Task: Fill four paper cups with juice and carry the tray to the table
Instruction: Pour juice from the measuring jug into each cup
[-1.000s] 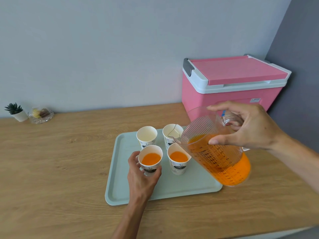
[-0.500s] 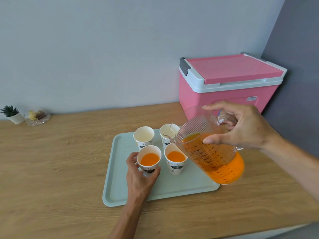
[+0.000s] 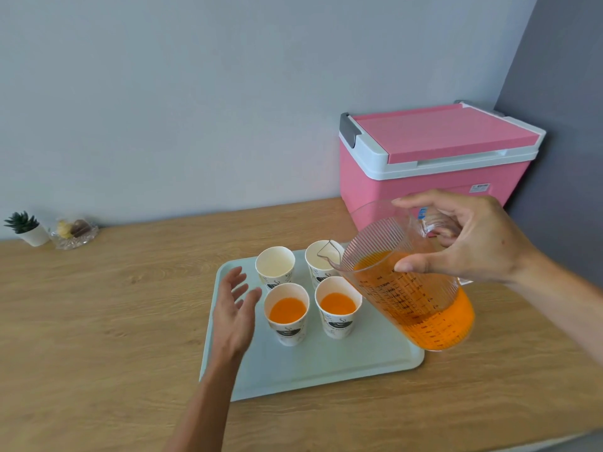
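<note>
A pale green tray [image 3: 326, 370] lies on the wooden counter with four paper cups. The front left cup [image 3: 287, 313] and front right cup [image 3: 337, 306] hold orange juice. The back left cup [image 3: 274, 265] and back right cup [image 3: 321, 261] look empty. My right hand [image 3: 470, 239] grips the handle of a clear ribbed jug [image 3: 411, 288] of orange juice, tilted with its spout over the back right cup. My left hand [image 3: 236, 308] hovers open above the tray, just left of the front left cup, touching nothing.
A pink cooler box [image 3: 434, 158] with a white rim stands at the back right against the wall. A small potted plant [image 3: 27, 228] and a glass dish [image 3: 73, 233] sit at the far left. The counter's front edge [image 3: 456, 446] is close.
My left hand has let go of the front left cup and moved left with fingers spread. The jug stays tilted over the back right cup.
</note>
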